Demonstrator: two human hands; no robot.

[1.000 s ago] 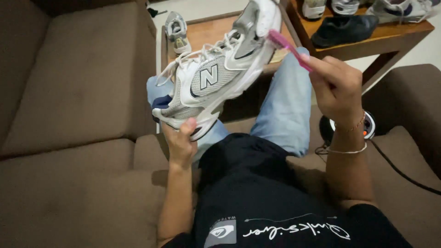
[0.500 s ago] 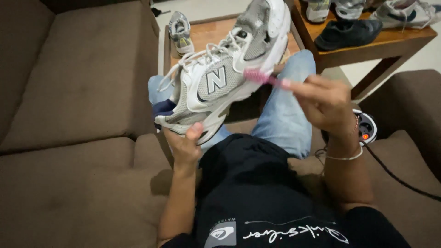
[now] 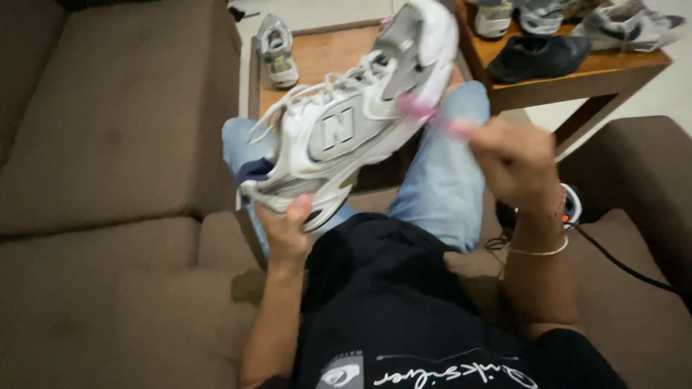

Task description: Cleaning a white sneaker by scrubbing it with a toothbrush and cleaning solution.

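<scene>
My left hand (image 3: 287, 234) has its grip closed under the heel of a white and grey mesh sneaker (image 3: 346, 119) with loose laces, tilted toe-up above my blue-jeaned knees. My right hand (image 3: 513, 158), just right of the sneaker, pinches a blurred pink brush (image 3: 422, 109) whose head touches the sneaker's side. Beyond the sneaker stands a wooden table (image 3: 324, 54) carrying a single grey shoe (image 3: 276, 49); a soft brown sofa (image 3: 108, 144) surrounds it, with more shoes (image 3: 537, 56) on a second table to the right.
</scene>
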